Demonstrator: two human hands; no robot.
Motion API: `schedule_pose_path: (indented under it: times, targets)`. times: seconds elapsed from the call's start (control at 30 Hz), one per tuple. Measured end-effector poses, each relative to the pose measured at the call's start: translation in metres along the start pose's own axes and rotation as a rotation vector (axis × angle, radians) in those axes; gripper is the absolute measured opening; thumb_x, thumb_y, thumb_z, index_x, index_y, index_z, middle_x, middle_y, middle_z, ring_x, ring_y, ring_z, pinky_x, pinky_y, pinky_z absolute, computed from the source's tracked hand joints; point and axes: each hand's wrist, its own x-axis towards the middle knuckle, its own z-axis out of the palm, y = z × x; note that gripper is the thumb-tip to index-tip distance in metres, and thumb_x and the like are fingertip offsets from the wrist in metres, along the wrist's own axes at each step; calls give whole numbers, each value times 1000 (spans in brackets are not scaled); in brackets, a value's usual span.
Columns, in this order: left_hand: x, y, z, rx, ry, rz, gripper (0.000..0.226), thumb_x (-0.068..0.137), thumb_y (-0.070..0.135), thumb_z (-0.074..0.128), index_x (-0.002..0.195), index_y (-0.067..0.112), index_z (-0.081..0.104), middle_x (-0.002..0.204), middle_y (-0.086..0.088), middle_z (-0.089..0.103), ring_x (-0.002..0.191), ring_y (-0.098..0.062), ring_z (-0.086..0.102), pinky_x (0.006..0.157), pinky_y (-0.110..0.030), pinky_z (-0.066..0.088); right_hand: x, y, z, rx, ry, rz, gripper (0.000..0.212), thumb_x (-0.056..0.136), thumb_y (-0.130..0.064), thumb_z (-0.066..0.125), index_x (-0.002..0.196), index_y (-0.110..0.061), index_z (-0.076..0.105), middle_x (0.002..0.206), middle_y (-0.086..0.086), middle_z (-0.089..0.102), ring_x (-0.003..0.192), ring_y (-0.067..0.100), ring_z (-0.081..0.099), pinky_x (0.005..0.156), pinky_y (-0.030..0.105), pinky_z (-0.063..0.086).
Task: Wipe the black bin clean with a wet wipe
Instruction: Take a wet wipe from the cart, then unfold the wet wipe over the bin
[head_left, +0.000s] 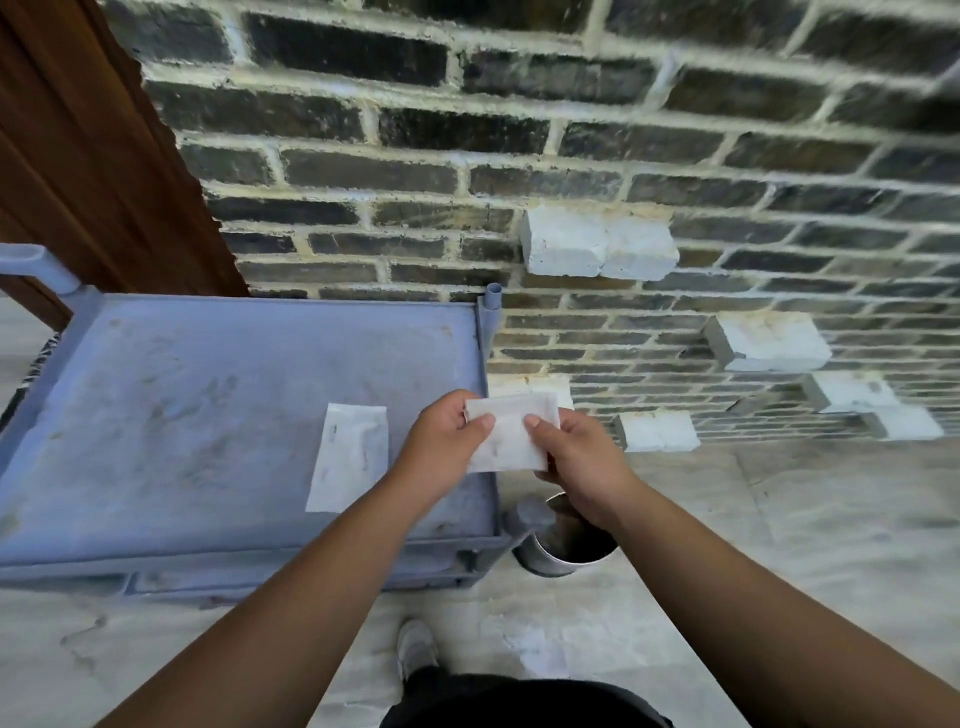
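A folded white wet wipe (506, 439) with faint grey marks is held in front of me by both hands. My left hand (447, 447) pinches its left edge and my right hand (576, 462) grips its right edge, thumb on top. A second white wipe (350, 457) lies flat on the grey-blue cart top (208, 415). On the floor below my right wrist stands a round metal bin (563, 545) with a dark inside, partly hidden by my arm.
The cart has a raised rim, a handle (36, 265) at far left and a corner post (493, 306). A dark brick wall with protruding white blocks (597, 241) rises behind. A brown wooden door (78, 156) is at left. My shoe (415, 649) rests on the pale stone floor.
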Motion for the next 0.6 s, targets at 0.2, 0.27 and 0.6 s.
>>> schedule_pose_path:
  times: [0.2, 0.27, 0.6]
  targets:
    - [-28, 6, 95, -39, -10, 7, 11, 90, 9, 62, 93, 19, 61, 84, -6, 71, 74, -20, 66, 67, -37, 56, -42, 14, -89, -46, 92, -87, 23, 94, -15, 61, 93, 7, 69, 86, 25, 66, 76, 29, 56, 70, 43, 43]
    - [-38, 6, 127, -49, -6, 27, 11, 90, 7, 61, 94, 17, 61, 86, -10, 72, 72, -19, 65, 66, -35, 56, -57, 22, -119, -34, 103, -90, 19, 93, -15, 62, 93, 1, 72, 93, 28, 71, 77, 32, 62, 72, 47, 49]
    - [-114, -11, 279, 553, 90, 406, 35, 78, 42, 62, 112, 35, 56, 120, 19, 48, 112, -6, 49, 90, -25, 41, -116, 67, -260, 136, -80, 2, 22, 96, -14, 57, 95, 7, 64, 78, 16, 57, 64, 24, 47, 58, 34, 37]
